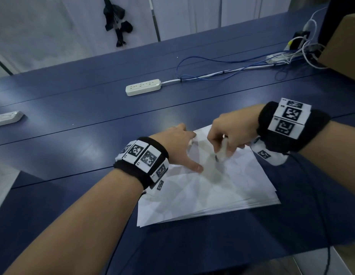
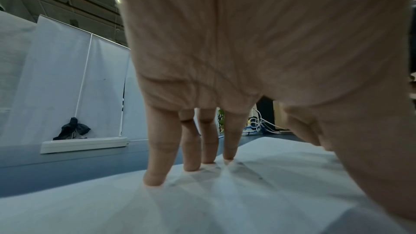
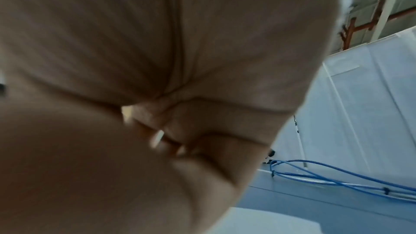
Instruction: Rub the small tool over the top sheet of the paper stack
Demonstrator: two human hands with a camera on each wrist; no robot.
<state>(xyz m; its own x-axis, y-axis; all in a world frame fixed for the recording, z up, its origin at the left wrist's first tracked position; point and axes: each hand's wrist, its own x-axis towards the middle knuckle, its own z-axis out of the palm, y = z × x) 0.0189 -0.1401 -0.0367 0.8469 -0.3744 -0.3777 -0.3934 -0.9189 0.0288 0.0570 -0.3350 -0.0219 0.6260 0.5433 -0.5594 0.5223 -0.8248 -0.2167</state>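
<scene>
A stack of white paper (image 1: 212, 193) lies on the blue table (image 1: 93, 120). My left hand (image 1: 181, 148) rests on the stack's far left part, and its straight fingers (image 2: 157, 170) press on the top sheet (image 2: 202, 205). My right hand (image 1: 230, 133) hovers over the far middle of the stack. Its curled fingers grip a white pen (image 1: 222, 151), whose dark tip points down at the sheet. In the right wrist view the palm (image 3: 135, 60) fills the frame. Only slivers of the white pen (image 3: 158, 138) show between the fingers.
A white power strip (image 1: 143, 87) lies beyond the paper, with blue and white cables (image 1: 222, 70) running right to a plug cluster (image 1: 297, 44). Another power strip (image 1: 6, 119) sits at the left edge. A cardboard box (image 1: 343, 46) stands far right. White screens (image 1: 53, 26) stand behind the table.
</scene>
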